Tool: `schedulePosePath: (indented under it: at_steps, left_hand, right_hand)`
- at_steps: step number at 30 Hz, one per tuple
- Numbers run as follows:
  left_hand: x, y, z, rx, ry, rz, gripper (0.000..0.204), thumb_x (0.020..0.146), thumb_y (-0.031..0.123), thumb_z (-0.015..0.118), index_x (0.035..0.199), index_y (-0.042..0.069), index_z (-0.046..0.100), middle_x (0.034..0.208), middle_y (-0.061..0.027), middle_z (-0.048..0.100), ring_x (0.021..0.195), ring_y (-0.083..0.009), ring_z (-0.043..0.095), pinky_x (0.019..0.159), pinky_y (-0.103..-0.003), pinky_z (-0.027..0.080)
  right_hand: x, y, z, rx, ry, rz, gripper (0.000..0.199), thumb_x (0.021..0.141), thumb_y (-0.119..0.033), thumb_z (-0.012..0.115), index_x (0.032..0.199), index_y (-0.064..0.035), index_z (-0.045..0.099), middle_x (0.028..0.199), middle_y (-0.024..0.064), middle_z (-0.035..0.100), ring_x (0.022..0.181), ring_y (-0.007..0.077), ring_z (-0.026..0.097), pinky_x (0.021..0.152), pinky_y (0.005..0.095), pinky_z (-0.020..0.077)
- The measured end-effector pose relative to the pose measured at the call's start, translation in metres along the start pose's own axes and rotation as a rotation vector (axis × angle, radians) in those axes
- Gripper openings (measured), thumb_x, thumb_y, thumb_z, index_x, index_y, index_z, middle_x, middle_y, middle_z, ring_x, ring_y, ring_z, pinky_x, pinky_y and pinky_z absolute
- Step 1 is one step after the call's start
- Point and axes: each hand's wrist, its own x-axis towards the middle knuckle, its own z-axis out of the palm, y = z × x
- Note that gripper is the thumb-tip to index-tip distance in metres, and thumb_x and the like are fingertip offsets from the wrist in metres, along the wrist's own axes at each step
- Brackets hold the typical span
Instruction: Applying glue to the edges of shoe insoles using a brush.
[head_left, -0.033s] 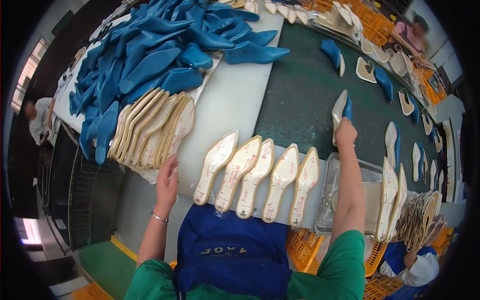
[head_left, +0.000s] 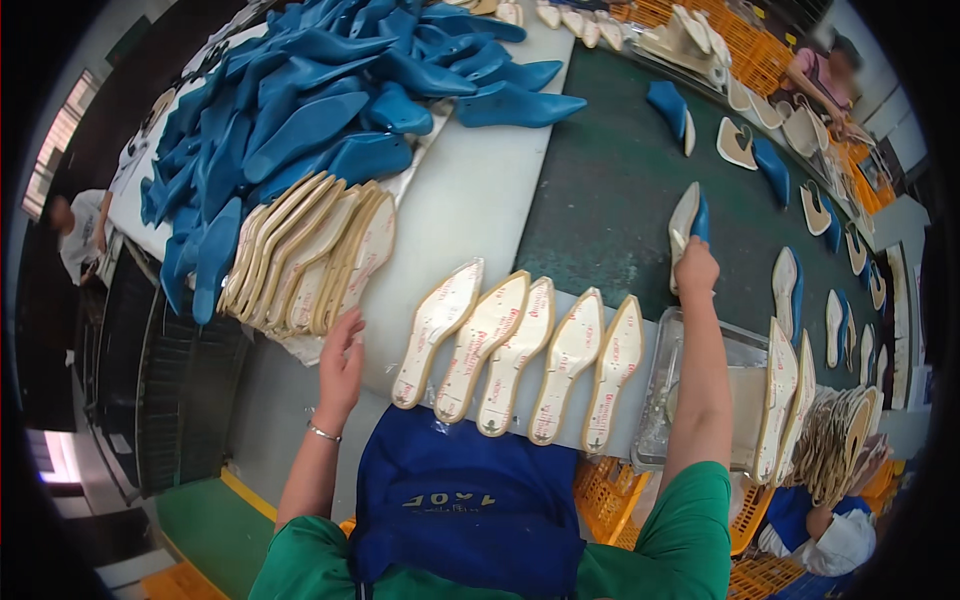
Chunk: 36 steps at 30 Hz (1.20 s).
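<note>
My right hand (head_left: 697, 268) is stretched out over the green conveyor belt (head_left: 610, 200). It is shut on a blue shoe last with a beige insole against it (head_left: 688, 222), held upright. My left hand (head_left: 342, 360) has its fingers apart and holds nothing. It hovers at the front edge of the white table (head_left: 470, 210), just below a fanned stack of beige insoles (head_left: 310, 255). Several more beige insoles (head_left: 520, 355) lie side by side in a row between my hands. A big pile of blue lasts (head_left: 320, 110) covers the table's far left.
A clear plastic tray (head_left: 745, 345) sits by my right forearm, with a stack of insoles (head_left: 830, 440) standing to its right. More lasts with insoles (head_left: 790, 290) lie along the belt. Another person (head_left: 820, 80) works at the far right, one more (head_left: 80, 235) at the left. Orange crates (head_left: 600, 490) stand below.
</note>
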Motion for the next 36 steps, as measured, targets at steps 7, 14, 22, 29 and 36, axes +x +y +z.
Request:
schedulePosePath:
  at_steps: [7, 14, 22, 29, 36]
  left_hand:
    - [0.048, 0.012, 0.025, 0.306, -0.108, 0.277, 0.041, 0.090, 0.002, 0.054, 0.132, 0.004, 0.054, 0.141, -0.0163, 0.050, 0.126, -0.0324, 0.051, 0.105, -0.041, 0.041]
    - [0.113, -0.031, 0.051, 0.566, -0.288, 0.500, 0.042, 0.092, 0.009, 0.054, 0.132, 0.001, 0.051, 0.141, -0.0166, 0.048, 0.137, -0.0341, 0.038, 0.113, -0.046, 0.031]
    - [0.116, -0.025, 0.054, 0.585, -0.325, 0.446, 0.046, 0.092, 0.010, 0.054, 0.136, -0.003, 0.046, 0.144, -0.0193, 0.045, 0.137, -0.0346, 0.038, 0.115, -0.046, 0.029]
    - [0.118, -0.016, 0.053, 0.607, -0.357, 0.428, 0.042, 0.093, 0.011, 0.052, 0.132, -0.003, 0.049, 0.144, -0.0189, 0.045, 0.138, -0.0340, 0.037, 0.114, -0.046, 0.029]
    - [0.118, -0.015, 0.055, 0.601, -0.342, 0.450, 0.040, 0.092, 0.013, 0.054, 0.128, -0.004, 0.052, 0.142, -0.0193, 0.046, 0.136, -0.0332, 0.038, 0.114, -0.044, 0.030]
  right_hand:
    - [0.011, -0.042, -0.026, -0.025, 0.041, -0.063, 0.016, 0.082, -0.009, 0.059, 0.097, -0.0044, 0.056, 0.097, 0.0167, 0.064, 0.079, 0.0379, 0.068, 0.063, 0.0468, 0.0547]
    - [0.065, -0.169, -0.054, 0.213, -0.104, -0.293, 0.017, 0.084, -0.018, 0.061, 0.097, -0.0073, 0.060, 0.090, 0.0196, 0.067, 0.088, 0.0412, 0.064, 0.075, 0.0516, 0.0498]
    - [0.124, -0.352, -0.078, 0.359, -0.047, -0.489, 0.047, 0.084, -0.013, 0.059, 0.130, -0.0068, 0.051, 0.095, 0.0192, 0.069, 0.088, 0.0385, 0.067, 0.074, 0.0495, 0.0532]
    - [0.167, -0.414, -0.084, 0.477, -0.329, -0.336, 0.054, 0.086, -0.009, 0.055, 0.139, -0.0081, 0.046, 0.099, 0.0155, 0.070, 0.076, 0.0291, 0.071, 0.070, 0.0411, 0.0560]
    - [0.166, -0.377, -0.088, 0.465, -0.416, -0.276, 0.036, 0.088, -0.016, 0.047, 0.122, -0.0131, 0.056, 0.100, 0.0122, 0.070, 0.066, 0.0256, 0.070, 0.068, 0.0380, 0.0557]
